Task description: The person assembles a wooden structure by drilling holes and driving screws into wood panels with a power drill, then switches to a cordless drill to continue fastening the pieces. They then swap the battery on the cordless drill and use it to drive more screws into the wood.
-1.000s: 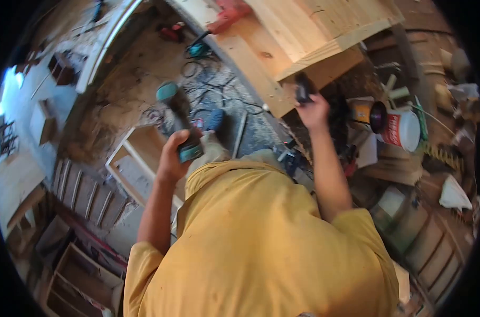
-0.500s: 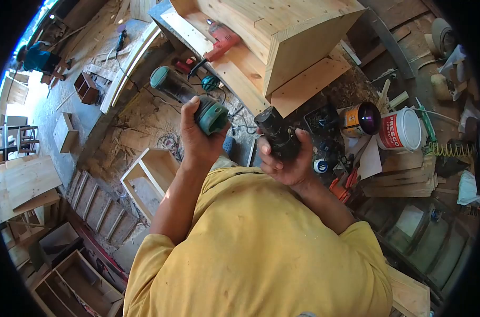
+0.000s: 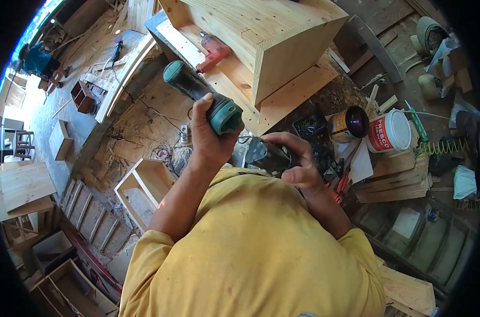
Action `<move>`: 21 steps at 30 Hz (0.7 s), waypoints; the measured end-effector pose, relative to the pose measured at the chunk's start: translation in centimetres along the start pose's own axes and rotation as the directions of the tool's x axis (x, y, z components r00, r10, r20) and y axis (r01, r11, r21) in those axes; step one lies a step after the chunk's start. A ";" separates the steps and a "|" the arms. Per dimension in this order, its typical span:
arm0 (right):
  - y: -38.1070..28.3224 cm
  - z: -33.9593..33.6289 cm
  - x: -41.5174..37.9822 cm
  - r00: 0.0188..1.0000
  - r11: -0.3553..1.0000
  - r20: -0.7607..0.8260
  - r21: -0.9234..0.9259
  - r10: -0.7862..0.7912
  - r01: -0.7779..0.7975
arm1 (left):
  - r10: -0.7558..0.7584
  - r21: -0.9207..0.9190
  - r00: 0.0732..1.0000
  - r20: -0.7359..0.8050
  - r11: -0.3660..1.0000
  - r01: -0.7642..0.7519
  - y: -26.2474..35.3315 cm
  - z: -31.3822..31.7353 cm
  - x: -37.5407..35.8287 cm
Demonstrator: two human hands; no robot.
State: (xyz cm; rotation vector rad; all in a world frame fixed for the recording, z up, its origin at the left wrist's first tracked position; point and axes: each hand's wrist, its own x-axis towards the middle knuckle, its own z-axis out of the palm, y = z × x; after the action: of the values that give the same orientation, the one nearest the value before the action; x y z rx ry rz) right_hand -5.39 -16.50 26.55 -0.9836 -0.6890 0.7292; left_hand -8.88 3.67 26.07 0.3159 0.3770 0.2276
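Observation:
My left hand [image 3: 211, 138] is wrapped round the end of a green-and-dark cordless power tool [image 3: 195, 84], which tilts up to the left. The tool's hollow green end faces toward my body and its exact kind is hard to make out. In front of my yellow shirt, my right hand [image 3: 299, 161] grips a black battery pack [image 3: 269, 157], fingers over the top and thumb below. A small gap separates the pack from the tool. Beyond them a red corded drill [image 3: 216, 54] lies on a board beside a pale wooden cabinet [image 3: 298, 58].
On the right stand a white-and-red putty bucket [image 3: 390, 131] and a tin with a dark lid [image 3: 348, 126], beside stacked wood strips [image 3: 396, 182]. A wooden frame [image 3: 145, 190] sits at left. Cables lie across the sawdust. Far left, a person [image 3: 42, 63] bends over.
My right hand has turned the battery pack from upright to lying sideways, lower and nearer my chest. The power tool has shifted slightly right and stays in my left hand.

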 end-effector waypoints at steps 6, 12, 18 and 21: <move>-0.2 1.4 0.6 0.994 0.999 -0.098 -0.002 0.050 -0.050 | -0.008 0.117 0.999 0.038 0.993 0.004 -0.5 0.5 -0.2; 1.1 2.1 1.7 0.979 0.970 -0.186 0.239 0.083 -0.037 | 0.015 0.133 1.000 0.004 0.991 -0.015 -1.1 1.0 -0.4; 1.0 2.9 1.5 0.942 0.946 -0.252 0.289 0.222 -0.146 | 0.046 0.140 0.998 0.035 0.989 -0.050 -1.0 0.0 0.1; 0.9 3.8 1.9 0.918 0.916 -0.271 0.359 0.288 -0.180 | 0.052 0.169 0.995 0.086 0.983 -0.066 -0.7 0.3 -0.1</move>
State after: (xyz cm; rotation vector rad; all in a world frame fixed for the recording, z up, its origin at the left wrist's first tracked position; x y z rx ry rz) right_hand -7.48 -12.80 27.57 -0.8564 -0.1535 0.8420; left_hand -8.77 2.91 26.17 0.5050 0.3077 0.2400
